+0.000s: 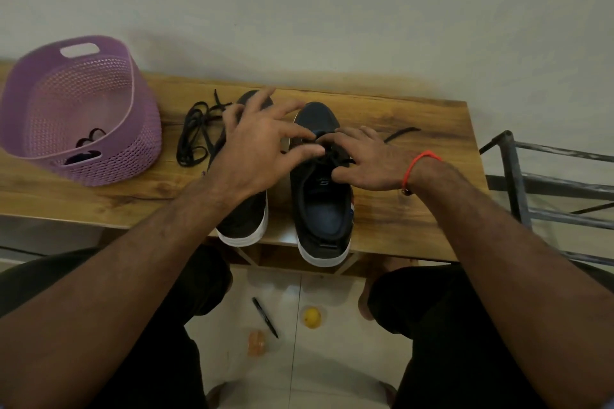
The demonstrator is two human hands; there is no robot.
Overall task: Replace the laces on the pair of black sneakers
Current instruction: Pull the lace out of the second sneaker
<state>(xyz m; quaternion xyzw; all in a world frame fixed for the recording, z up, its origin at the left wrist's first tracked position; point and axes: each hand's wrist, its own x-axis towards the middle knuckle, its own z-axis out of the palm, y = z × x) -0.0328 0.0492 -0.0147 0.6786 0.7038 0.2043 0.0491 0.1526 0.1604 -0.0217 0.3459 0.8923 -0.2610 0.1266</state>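
Observation:
Two black sneakers with white soles stand side by side on the wooden table (415, 209), heels toward me. My left hand (255, 149) hovers over the left sneaker (244, 219) and pinches the black lace at the right sneaker's (320, 209) eyelets with thumb and forefinger, other fingers spread. My right hand (368, 161), with an orange band at the wrist, rests on the right sneaker and pinches the same lace (400, 133), whose free end trails to the right. A loose black lace (192, 133) lies coiled left of the shoes.
A purple perforated basket (83, 116) with dark items inside stands at the table's left. A metal rack (545, 183) is on the right. On the tiled floor between my knees lie a pen (264, 317), a yellow ball (311, 317) and an orange object (256, 342).

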